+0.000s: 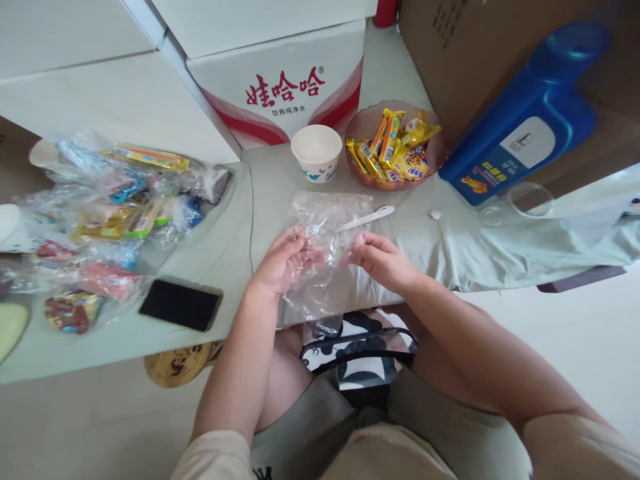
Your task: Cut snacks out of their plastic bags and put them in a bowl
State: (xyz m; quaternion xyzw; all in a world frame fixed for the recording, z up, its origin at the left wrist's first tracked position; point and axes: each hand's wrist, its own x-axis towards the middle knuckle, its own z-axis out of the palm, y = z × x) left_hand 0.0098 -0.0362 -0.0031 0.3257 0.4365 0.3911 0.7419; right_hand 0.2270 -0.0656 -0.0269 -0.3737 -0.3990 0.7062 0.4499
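Note:
A clear plastic bag (320, 283) is stretched between my two hands at the table's front edge. My left hand (285, 260) grips its left side with fingers curled, and my right hand (377, 260) pinches the right side. Just above my right fingers lies a white plastic spoon (370, 217), partly over or behind the bag; I cannot tell which. Beyond the bag stands an upright white paper cup (317, 157) with a blue-green pattern. To its right, a pinkish clear bowl (365, 177) holds several yellow snack packets (390, 143).
Plastic bags of snacks (130, 213) are heaped at left, with a black phone (181, 305) in front. A white-and-red carton (295, 87) stands behind the cup. At right are a large blue bottle (525, 120), a clear round lid (531, 200) and a brown carton (450, 40).

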